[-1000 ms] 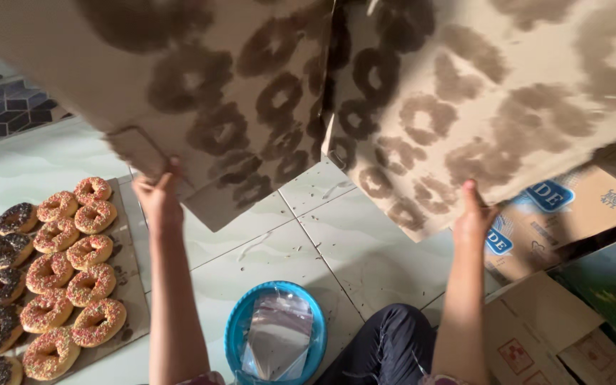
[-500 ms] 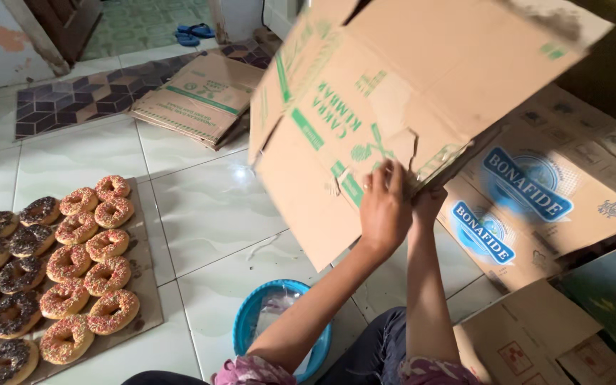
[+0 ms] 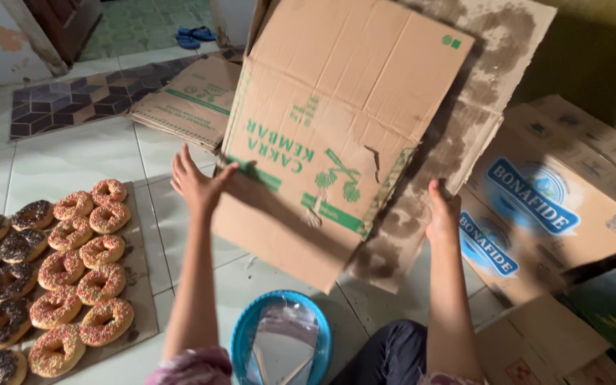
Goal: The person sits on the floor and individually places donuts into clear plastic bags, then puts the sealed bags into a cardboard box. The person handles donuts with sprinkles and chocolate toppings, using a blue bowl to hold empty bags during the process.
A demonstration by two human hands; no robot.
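I hold a large flattened brown cardboard box point(image 3: 336, 114) upright in front of me; its green-printed outer panel faces me, and a panel with dark ring-shaped grease stains shows behind on the right. My left hand point(image 3: 195, 182) presses against the printed panel's left edge, fingers spread. My right hand point(image 3: 443, 214) grips the stained panel's lower edge. Below the box, a blue round plate point(image 3: 245, 336) holds clear plastic bags point(image 3: 283, 342).
Sprinkled and chocolate doughnuts point(image 3: 83, 249) lie in rows on a cardboard sheet point(image 3: 145, 285) at left. More flattened boxes lie at the back point(image 3: 190, 100) and at right point(image 3: 557, 192). White tiled floor point(image 3: 73, 153) and a patterned mat point(image 3: 73, 100) surround them.
The box, spread overhead stained side down, was folded and turned so its printed side faces me. My hands came together on it, then moved apart to its two edges.
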